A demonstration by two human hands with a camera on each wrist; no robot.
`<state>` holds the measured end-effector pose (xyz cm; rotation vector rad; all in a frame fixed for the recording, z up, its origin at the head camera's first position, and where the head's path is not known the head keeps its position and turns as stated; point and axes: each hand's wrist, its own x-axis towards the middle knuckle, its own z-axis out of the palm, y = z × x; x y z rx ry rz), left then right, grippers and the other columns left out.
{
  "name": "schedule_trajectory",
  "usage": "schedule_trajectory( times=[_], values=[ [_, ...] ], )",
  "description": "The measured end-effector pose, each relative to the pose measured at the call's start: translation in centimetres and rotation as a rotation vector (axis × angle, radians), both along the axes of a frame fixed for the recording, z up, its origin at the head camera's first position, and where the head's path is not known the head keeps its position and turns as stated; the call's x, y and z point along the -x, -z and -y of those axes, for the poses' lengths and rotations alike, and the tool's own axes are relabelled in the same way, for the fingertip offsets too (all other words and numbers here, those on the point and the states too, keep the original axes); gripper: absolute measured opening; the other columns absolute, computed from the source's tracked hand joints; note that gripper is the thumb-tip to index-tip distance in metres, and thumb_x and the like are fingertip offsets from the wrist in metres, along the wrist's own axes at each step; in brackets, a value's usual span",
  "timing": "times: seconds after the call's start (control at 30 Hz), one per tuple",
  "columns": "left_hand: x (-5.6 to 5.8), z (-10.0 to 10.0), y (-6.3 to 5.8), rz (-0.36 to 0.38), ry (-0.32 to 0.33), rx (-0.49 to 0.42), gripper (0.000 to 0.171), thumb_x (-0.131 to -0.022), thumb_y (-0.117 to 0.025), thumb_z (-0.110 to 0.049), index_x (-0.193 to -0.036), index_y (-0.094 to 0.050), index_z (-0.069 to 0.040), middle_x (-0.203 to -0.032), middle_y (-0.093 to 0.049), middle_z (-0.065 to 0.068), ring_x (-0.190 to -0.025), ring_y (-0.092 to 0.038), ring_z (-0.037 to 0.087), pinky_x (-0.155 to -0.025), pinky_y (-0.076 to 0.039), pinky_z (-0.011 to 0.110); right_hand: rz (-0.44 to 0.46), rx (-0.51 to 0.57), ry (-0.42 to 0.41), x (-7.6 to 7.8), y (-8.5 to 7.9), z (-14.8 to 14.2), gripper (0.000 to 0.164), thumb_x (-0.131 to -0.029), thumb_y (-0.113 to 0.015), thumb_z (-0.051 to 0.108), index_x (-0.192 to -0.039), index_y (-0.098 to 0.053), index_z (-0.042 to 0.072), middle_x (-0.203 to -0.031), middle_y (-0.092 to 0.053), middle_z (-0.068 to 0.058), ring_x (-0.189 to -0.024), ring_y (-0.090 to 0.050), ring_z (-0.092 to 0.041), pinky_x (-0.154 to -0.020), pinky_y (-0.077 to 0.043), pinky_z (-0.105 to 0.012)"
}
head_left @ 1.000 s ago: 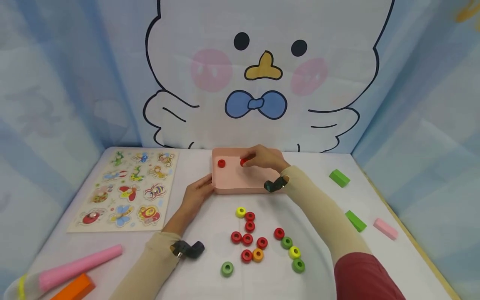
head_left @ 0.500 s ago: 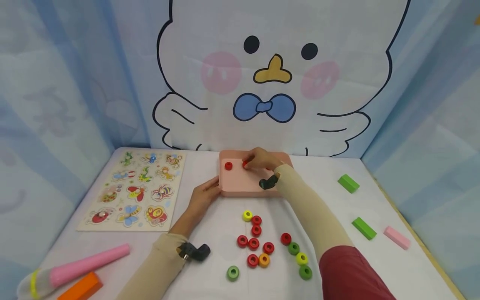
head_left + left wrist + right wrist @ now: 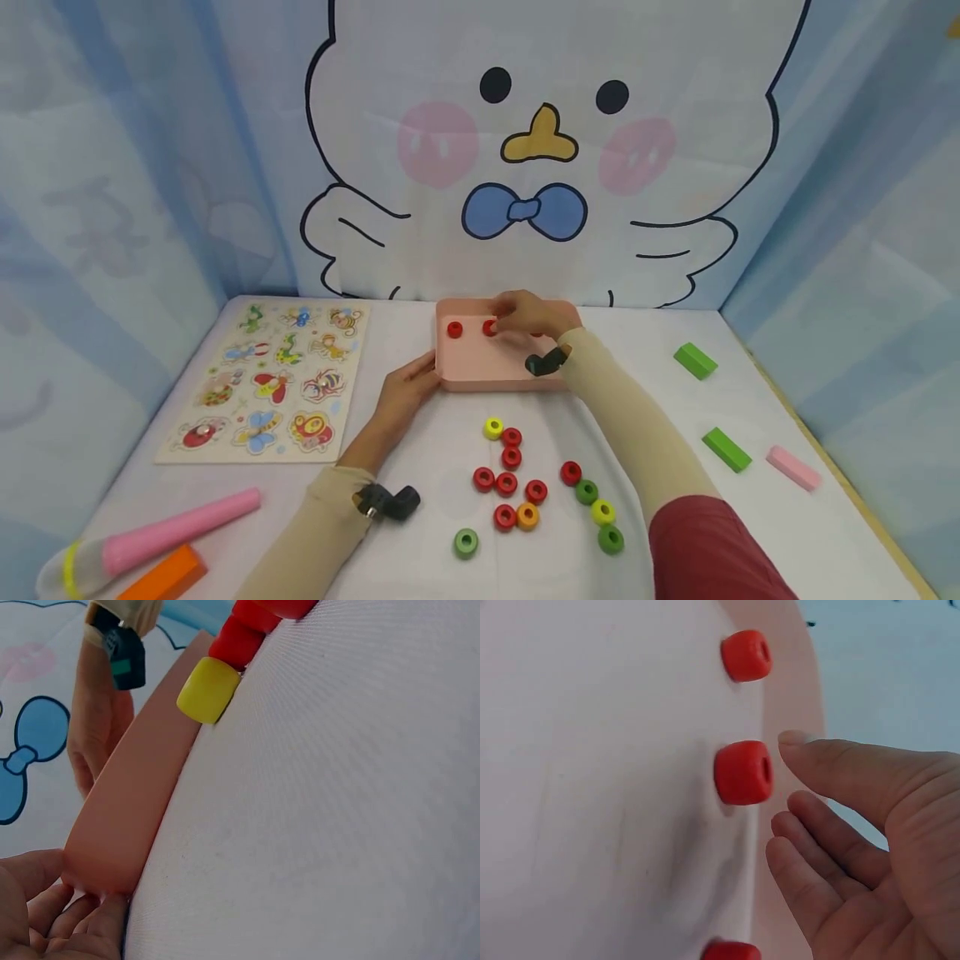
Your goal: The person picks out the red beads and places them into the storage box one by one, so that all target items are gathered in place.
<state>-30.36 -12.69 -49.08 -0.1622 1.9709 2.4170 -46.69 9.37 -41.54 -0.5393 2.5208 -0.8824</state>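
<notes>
A shallow pink tray (image 3: pixel 487 385) lies at the back of the table. My left hand (image 3: pixel 405 396) holds its near left corner; in the left wrist view the thumb is at the upper edge and curled fingers (image 3: pixel 79 915) are lower down. Red ring beads stand in a row inside the tray: a left bead (image 3: pixel 454 330), a middle bead (image 3: pixel 742 772) and a right one (image 3: pixel 731 951), partly hidden by my hand in the head view. Over the tray, my right hand (image 3: pixel 528 313) is beside the middle bead, thumb and fingers apart, holding nothing.
Several loose beads, including a yellow one (image 3: pixel 492 428), an orange one (image 3: pixel 528 517) and a green one (image 3: pixel 466 543), lie before the tray. An insect puzzle board (image 3: pixel 262 379) is left. Green blocks (image 3: pixel 696 361) and a pink block (image 3: pixel 793 468) lie right.
The right fingers have let go of the middle red bead, which now stands in the tray. The left hand stays at the tray corner. The head view has shifted slightly.
</notes>
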Motion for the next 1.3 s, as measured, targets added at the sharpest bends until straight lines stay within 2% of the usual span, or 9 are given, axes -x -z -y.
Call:
schedule_trajectory(
  times=[0.13,0.27,0.43,0.6,0.87,1.0,1.3],
  values=[
    [0.0,0.1,-0.1,0.001,-0.012,0.010,0.051,-0.097,-0.060,-0.008,-0.146,-0.047,-0.005,-0.146,-0.048,0.011,-0.132,-0.047,0.020,-0.106,-0.043,0.030,-0.078,0.022,-0.067,-1.1,-1.4,-1.5,0.050,-0.092,-0.070,0.026,-0.138,-0.056,0.014,-0.135,-0.056,-0.006,-0.118,-0.053,-0.025,-0.096,-0.052,-0.043],
    [0.2,0.4,-0.2,0.016,-0.013,0.023,0.051,-0.097,-0.060,-0.009,-0.146,-0.046,-0.005,-0.147,-0.048,0.009,-0.132,-0.046,0.020,-0.107,-0.042,0.030,-0.131,0.072,-0.109,-2.8,-2.2,-3.1,0.049,-0.091,-0.072,0.021,-0.136,-0.057,0.007,-0.133,-0.058,-0.012,-0.119,-0.055,-0.025,-0.098,-0.051,-0.039],
    [0.0,0.6,-0.3,0.041,-0.004,0.041,0.052,-0.098,-0.060,-0.011,-0.147,-0.046,-0.008,-0.148,-0.047,0.006,-0.132,-0.046,0.017,-0.107,-0.041,0.029,-0.139,0.149,-0.178,-5.8,-2.8,-5.0,0.043,-0.090,-0.072,0.009,-0.130,-0.060,0.001,-0.131,-0.058,-0.020,-0.119,-0.055,-0.030,-0.099,-0.050,-0.037],
    [0.1,0.7,-0.3,0.046,0.002,0.016,0.052,-0.098,-0.059,-0.010,-0.148,-0.044,-0.007,-0.150,-0.044,0.007,-0.134,-0.044,0.018,-0.108,-0.040,0.029,-0.147,0.137,-0.230,-9.1,-3.0,-6.7,0.042,-0.090,-0.071,0.006,-0.130,-0.060,0.002,-0.130,-0.059,-0.014,-0.121,-0.055,-0.027,-0.100,-0.050,-0.035],
    [0.0,0.4,-0.3,0.045,0.015,-0.014,0.053,-0.098,-0.058,-0.007,-0.149,-0.042,-0.006,-0.151,-0.043,0.008,-0.134,-0.044,0.019,-0.107,-0.041,0.027,-0.070,0.152,-0.269,-13.9,-1.5,-9.3,0.042,-0.089,-0.072,0.006,-0.129,-0.060,0.000,-0.129,-0.060,-0.017,-0.120,-0.055,-0.032,-0.101,-0.049,-0.040],
    [0.0,0.2,-0.3,0.033,0.022,-0.010,0.052,-0.098,-0.057,-0.007,-0.148,-0.042,-0.005,-0.150,-0.043,0.009,-0.134,-0.044,0.020,-0.108,-0.040,0.028,-0.022,0.147,-0.289,-15.9,-0.5,-10.7,0.040,-0.088,-0.074,0.010,-0.126,-0.062,0.001,-0.125,-0.062,-0.014,-0.117,-0.057,-0.032,-0.100,-0.050,-0.042],
    [0.0,-0.3,-0.3,0.053,0.025,-0.005,0.053,-0.098,-0.057,-0.007,-0.149,-0.042,-0.006,-0.150,-0.043,0.009,-0.134,-0.044,0.019,-0.107,-0.040,0.026,0.052,0.062,-0.232,-19.2,1.7,-13.0,0.032,-0.086,-0.078,0.022,-0.115,-0.070,0.014,-0.113,-0.064,0.003,-0.102,-0.062,-0.017,-0.090,-0.055,-0.030]
  ],
)
